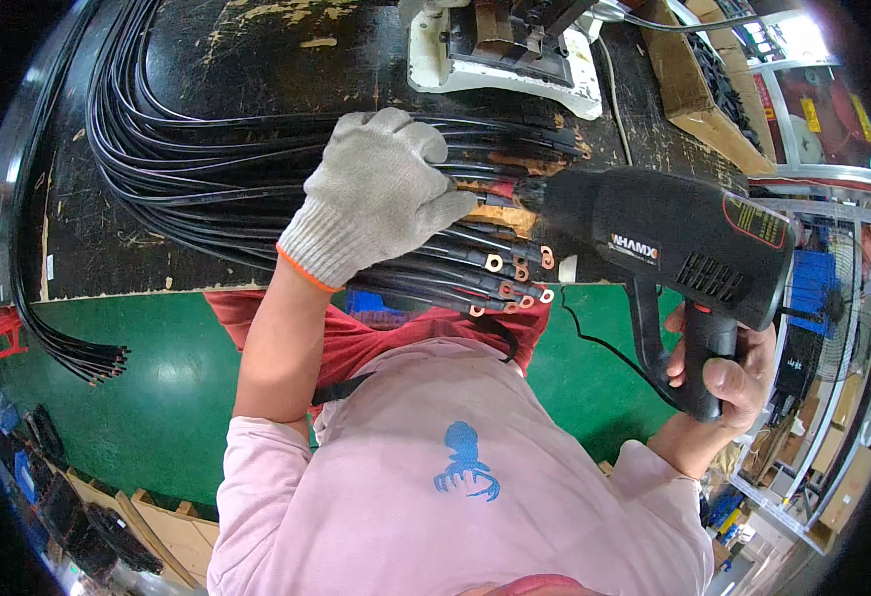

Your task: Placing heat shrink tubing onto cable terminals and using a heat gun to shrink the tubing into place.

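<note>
My left hand (376, 184), in a whitish knit glove with an orange cuff edge, is closed over a bundle of black cables (187, 196). Its thumb and forefinger pinch a cable close to its end, where a short red sleeve (500, 188) shows. Bare, my right hand (738, 372) wraps round the handle of a black heat gun (689, 228). The gun's nozzle points left, right beside the red sleeve, and hides the tip of that cable. Copper ring lugs (495, 263) cap several cable ends along the bench's near edge.
A hand press with a white base (431, 65) stands at the back of the dark, worn workbench (257, 65). Right of it sits a cardboard box (694, 94) of black parts. More cables (78, 353) hang over the left edge. The gun's cord (604, 343) dangles above the green floor.
</note>
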Demonstrator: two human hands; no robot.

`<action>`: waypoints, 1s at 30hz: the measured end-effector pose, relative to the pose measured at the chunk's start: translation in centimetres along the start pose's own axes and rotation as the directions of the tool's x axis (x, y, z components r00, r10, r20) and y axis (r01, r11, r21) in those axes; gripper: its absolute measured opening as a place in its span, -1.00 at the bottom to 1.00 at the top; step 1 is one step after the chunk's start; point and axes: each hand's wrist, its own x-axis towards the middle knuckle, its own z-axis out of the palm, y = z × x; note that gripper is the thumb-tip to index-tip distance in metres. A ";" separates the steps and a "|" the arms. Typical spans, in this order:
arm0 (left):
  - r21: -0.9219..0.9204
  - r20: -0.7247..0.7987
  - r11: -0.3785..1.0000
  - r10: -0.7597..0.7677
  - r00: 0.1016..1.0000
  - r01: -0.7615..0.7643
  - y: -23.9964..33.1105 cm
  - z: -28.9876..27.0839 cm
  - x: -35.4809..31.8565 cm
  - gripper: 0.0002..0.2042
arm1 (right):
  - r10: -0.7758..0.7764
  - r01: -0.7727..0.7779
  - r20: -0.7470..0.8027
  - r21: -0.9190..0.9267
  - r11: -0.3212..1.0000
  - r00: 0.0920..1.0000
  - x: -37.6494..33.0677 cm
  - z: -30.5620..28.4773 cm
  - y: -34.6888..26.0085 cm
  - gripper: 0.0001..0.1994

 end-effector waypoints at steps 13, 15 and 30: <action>0.033 -0.065 0.998 0.054 0.996 -0.052 0.9 0.0 -1.4 -0.77 | -0.016 0.017 -0.052 0.011 1.000 0.999 0.2 2.3 -0.6 -0.42; 0.025 -0.039 0.998 0.050 0.998 -0.049 0.9 -0.2 -1.2 -0.77 | 0.004 -0.002 -0.045 0.033 0.999 0.999 0.1 2.5 -0.5 -0.42; 0.046 -0.089 0.995 0.090 0.992 -0.086 1.1 0.0 -0.8 -0.82 | 0.043 -0.043 -0.009 0.034 0.999 0.999 -0.6 0.6 -0.2 -0.42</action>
